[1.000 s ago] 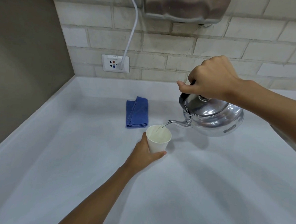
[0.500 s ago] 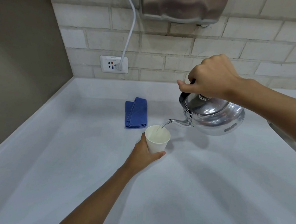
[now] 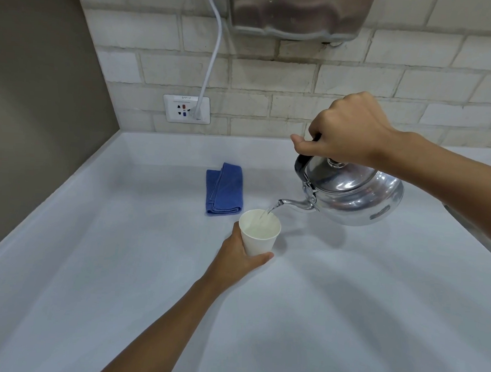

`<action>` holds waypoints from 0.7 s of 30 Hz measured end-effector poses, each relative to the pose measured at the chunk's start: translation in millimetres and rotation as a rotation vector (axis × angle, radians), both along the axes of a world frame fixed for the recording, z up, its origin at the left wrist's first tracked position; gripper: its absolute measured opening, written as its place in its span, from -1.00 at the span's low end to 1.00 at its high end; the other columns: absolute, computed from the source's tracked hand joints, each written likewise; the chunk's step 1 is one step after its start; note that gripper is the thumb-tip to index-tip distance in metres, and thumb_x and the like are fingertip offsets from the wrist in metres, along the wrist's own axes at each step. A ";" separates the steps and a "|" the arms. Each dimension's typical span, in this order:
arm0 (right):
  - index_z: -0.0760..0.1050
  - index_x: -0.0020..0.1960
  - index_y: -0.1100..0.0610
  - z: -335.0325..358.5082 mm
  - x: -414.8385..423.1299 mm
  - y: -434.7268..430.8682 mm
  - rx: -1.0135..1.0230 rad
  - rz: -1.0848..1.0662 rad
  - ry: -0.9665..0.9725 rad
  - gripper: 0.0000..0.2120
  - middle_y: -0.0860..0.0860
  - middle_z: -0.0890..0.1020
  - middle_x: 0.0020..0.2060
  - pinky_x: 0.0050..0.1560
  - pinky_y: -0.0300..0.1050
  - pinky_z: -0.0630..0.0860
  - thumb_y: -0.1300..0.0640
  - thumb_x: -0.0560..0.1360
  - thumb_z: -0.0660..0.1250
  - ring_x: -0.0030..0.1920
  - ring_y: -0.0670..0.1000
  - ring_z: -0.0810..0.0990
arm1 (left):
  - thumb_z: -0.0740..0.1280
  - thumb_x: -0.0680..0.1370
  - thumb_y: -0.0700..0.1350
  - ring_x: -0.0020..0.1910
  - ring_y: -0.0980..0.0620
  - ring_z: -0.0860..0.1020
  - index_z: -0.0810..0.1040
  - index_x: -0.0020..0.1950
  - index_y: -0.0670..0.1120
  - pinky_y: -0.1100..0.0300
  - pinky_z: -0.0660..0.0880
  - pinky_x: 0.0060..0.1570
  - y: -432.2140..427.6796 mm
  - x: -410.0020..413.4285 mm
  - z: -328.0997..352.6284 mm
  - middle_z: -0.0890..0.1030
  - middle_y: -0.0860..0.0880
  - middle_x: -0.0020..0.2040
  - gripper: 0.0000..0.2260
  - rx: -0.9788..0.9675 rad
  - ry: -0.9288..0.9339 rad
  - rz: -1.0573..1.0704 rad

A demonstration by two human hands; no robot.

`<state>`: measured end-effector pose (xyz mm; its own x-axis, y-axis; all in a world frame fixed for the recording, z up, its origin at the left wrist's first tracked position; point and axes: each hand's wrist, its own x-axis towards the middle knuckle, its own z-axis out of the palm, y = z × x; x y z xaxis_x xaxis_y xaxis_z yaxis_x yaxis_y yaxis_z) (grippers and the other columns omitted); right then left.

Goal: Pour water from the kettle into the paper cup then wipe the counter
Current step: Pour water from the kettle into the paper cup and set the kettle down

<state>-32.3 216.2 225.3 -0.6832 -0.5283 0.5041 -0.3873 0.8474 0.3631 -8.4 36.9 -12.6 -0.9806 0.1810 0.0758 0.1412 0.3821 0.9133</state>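
Folded blue cloth lies on the bench, just beyond the paper cup, long axis near-to-far. Left hand, wrapped round the cup, is nearer it. Right hand grips the tilted kettle, spout pouring into the cup.

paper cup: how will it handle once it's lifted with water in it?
The paper cup looks thin-walled, so a hard squeeze from the left hand would probably buckle it. With water from the kettle inside, it is likely heavier and could slop if tilted.
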 end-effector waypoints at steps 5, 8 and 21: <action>0.23 -0.62 0.18 -0.7 -0.9 0.1 -0.007 0.013 0.016 -0.48 -0.07 -0.01 -0.69 -0.45 -0.27 0.01 -0.10 0.40 0.13 -0.60 -0.05 -0.05 | 0.52 0.31 0.05 0.18 0.06 0.45 0.20 0.37 0.03 0.24 0.43 0.07 0.2 -0.2 -0.6 0.46 0.04 0.26 -0.25 -0.004 -0.001 0.002; 0.25 -0.63 0.19 -1.0 -2.2 0.3 -0.014 0.019 0.014 -0.47 -0.07 0.00 -0.69 -0.45 -0.28 0.02 -0.12 0.39 0.09 -0.60 -0.05 -0.05 | 0.52 0.30 0.06 0.18 0.06 0.45 0.21 0.36 0.04 0.24 0.43 0.07 -0.2 -0.4 -1.1 0.46 0.03 0.26 -0.26 -0.005 -0.006 0.002; 0.25 -0.62 0.19 -1.3 -4.1 2.0 -0.001 0.014 0.018 -0.48 -0.06 0.03 -0.70 -0.46 -0.27 0.03 -0.10 0.40 0.11 -0.62 -0.05 -0.02 | 0.52 0.31 0.04 0.17 0.07 0.45 0.21 0.37 0.02 0.28 0.40 0.04 0.3 0.4 0.3 0.46 0.05 0.25 -0.26 -0.004 0.004 0.002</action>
